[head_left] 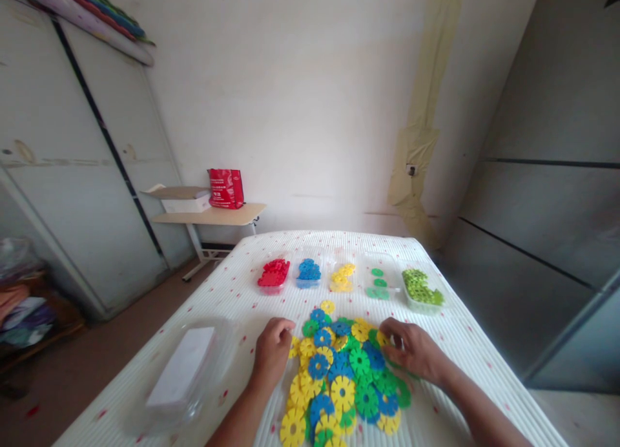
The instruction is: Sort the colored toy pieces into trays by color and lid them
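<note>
Notched plastic discs (343, 393), yellow, blue and green: heaped in 1 loose pile at the near middle of the table (227, 298), between 2 hands. Left hand (274, 343): just beside the pile's left edge, fingers curled; cannot tell whether they hold anything. Right hand (411, 350): at the pile's right edge, fingers bent against a yellow disc (382, 339); cannot tell whether it is gripped. Clear tubs, 5, in a row beyond the pile, left to right: red tub (271, 291), blue tub (309, 283), yellow tub (341, 287), green tub (380, 293) with few pieces, lime tub (426, 307). White block (181, 369): in clear plastic container, left of the left hand. Red bag (226, 188): on side table (242, 213), back left.
</note>
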Tool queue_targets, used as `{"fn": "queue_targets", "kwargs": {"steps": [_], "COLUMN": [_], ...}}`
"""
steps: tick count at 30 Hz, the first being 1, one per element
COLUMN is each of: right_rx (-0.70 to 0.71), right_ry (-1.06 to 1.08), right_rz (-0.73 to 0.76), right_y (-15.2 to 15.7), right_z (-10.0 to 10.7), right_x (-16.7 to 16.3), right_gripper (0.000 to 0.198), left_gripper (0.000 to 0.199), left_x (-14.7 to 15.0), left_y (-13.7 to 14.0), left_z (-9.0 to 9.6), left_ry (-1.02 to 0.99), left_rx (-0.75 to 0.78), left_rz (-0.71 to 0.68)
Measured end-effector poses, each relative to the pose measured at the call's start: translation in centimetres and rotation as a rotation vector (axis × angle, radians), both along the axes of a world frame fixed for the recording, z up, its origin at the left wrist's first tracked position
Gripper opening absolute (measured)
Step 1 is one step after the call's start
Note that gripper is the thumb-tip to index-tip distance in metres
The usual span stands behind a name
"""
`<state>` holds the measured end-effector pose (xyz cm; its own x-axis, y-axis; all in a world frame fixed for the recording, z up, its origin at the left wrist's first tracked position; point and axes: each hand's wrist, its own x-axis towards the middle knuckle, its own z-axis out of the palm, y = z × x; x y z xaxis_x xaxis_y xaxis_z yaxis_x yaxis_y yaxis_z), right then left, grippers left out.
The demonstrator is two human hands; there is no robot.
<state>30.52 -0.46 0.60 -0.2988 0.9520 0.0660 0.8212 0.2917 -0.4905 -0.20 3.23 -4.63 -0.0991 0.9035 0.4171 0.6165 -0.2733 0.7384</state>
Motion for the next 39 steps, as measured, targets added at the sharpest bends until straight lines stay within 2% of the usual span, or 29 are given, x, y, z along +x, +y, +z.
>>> {"fn": "queue_targets", "kwargs": {"steps": [4, 9, 11, 16, 22, 24, 29, 31, 36, 39], "right_rx": [-0.033, 0.141, 0.158, 0.049, -0.087, -0.084, 0.074, 0.092, 0.033, -0.074], "right_ry": [-0.030, 0.035, 0.031, -0.009, 0.067, 0.074, 0.091, 0.083, 0.110, 0.152], "right_rz": [0.035, 0.006, 0.030, 0.061, 0.146, 0.138, 0.033, 0.013, 0.037, 0.121], "right_y": [-0.1, -0.1, -0.1, -0.1, -0.6, -0.6, -0.2, 0.1, 0.1, -0.3], "right_z": [0.7, 0.3, -0.1, 0.1, 1.2, 1.2, 0.3, -0.1, -0.3, 0.3], "right_x": [1.1, 0.7, 0.1, -0.3, 1.3, 1.6, 1.0, 0.5, 0.3, 0.5], "right_gripper": [0.016, 0.023, 0.024, 0.023, 0.010, 0.012, 0.024, 0.025, 0.023, 0.013], "left_gripper": [0.020, 0.020, 0.020, 0.020, 0.020, 0.020, 0.020, 0.020, 0.019, 0.020], "left_x": [0.1, 0.1, 0.1, 0.1, 0.1, 0.1, 0.2, 0.2, 0.1, 0.1], "left_y": [-0.1, -0.1, -0.1, -0.1, -0.2, -0.2, -0.2, -0.2, -0.2, -0.2], "left_z": [0.1, 0.2, 0.1, 0.1, 0.2, 0.3, 0.3, 0.2, 0.2, 0.2], "left_ry": [-0.005, 0.005, 0.012, 0.026, 0.019, 0.015, 0.013, 0.013, 0.015, 0.014], "left_rx": [-0.002, -0.012, -0.009, -0.012, -0.006, -0.008, -0.020, -0.015, -0.013, -0.019], "left_rz": [0.001, 0.000, -0.003, -0.001, -0.006, -0.004, 0.000, 0.001, -0.007, -0.008]}}
